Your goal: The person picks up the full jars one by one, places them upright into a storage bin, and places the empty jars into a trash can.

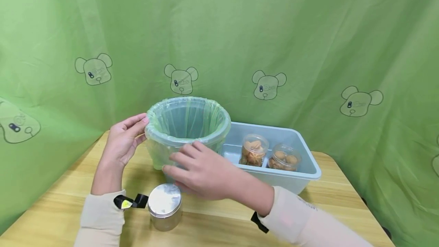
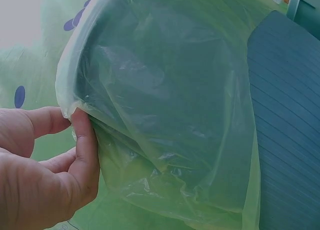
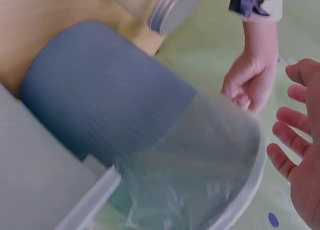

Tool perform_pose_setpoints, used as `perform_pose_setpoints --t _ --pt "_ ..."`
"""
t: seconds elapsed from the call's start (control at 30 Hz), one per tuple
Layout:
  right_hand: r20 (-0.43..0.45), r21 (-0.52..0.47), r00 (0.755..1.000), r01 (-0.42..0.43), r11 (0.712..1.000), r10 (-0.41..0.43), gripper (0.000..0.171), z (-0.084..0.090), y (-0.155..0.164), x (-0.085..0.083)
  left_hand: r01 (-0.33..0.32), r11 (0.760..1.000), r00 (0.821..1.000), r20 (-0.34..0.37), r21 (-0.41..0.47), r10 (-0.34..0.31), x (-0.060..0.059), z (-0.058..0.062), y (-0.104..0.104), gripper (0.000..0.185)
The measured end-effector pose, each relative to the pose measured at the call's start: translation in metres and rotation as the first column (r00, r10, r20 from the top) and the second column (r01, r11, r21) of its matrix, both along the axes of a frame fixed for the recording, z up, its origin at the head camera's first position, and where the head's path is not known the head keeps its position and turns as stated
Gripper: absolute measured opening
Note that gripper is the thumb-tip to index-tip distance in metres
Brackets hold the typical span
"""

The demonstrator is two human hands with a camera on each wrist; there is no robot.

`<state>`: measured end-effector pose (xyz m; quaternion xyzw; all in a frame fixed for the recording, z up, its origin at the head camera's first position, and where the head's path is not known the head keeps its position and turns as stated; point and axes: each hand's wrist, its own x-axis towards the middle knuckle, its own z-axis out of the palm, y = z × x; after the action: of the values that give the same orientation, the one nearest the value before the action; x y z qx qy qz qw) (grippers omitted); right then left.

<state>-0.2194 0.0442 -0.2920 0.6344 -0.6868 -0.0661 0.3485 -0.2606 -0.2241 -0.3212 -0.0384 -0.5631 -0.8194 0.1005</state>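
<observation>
A round blue-grey bin (image 3: 100, 90) with ribbed sides stands upright, lined with a thin green plastic bag (image 1: 158, 151). The bag is folded out over the rim and hangs partway down the outside. At the rim's left side, my left hand (image 1: 118, 140) pinches the bag's edge between thumb and fingers, seen close in the left wrist view. My right hand (image 1: 202, 170) is in front of the bin with fingers spread and loosely bent. In the right wrist view, that hand stays apart from the rim and holds nothing.
In front of the bin stands a clear jar with a silver lid (image 1: 165, 199). A light blue tub (image 1: 308, 167) at the right contains two clear jars of cookies (image 1: 254, 151) (image 1: 284, 159). Behind the wooden table (image 1: 329, 197) hangs a green curtain (image 1: 219, 29) with bear drawings.
</observation>
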Motion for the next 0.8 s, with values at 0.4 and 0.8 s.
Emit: perform_pose_setpoints --t 0.4,0.8 --pt "0.068 0.172 0.997 0.026 0.985 -0.038 0.039 -0.041 -0.008 0.01 0.0 1.0 1.0 0.014 -0.012 0.0 0.001 0.001 0.001 0.048" --pt "0.167 0.295 0.977 0.078 0.952 -0.132 0.054 -0.076 -0.023 0.0 -0.002 1.0 1.0 0.01 -0.017 0.003 0.0 0.001 0.0 0.048"
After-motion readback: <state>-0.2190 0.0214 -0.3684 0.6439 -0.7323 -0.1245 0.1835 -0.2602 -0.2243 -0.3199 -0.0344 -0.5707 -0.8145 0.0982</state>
